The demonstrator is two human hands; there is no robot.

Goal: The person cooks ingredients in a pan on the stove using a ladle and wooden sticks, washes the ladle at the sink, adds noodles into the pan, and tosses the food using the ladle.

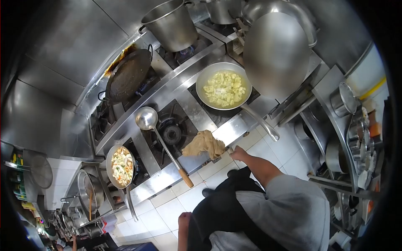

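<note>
My right hand [238, 154] reaches to the stove's front edge, its fingers closed around what looks like a stove knob [230, 149]. My left hand [184, 219] hangs low by the black apron, curled up, with nothing seen in it. Just beyond the right hand a crumpled brown cloth [203, 144] lies over the stove edge. A large pan [201, 90] of pale yellow chunks in liquid sits on a burner, its handle pointing toward me. A ladle [146, 119] with a wooden grip lies across the middle burner. Farther left, a smaller pan [130, 194] holds mixed chopped food.
Behind the front burners stand a dark wok [127, 75] and a tall pot [173, 31], with a blue flame under the pot. A shelf rack [322, 88] with pans and metal containers is on the right. White floor tiles [153, 221] lie below. Another person [74, 242] shows far left.
</note>
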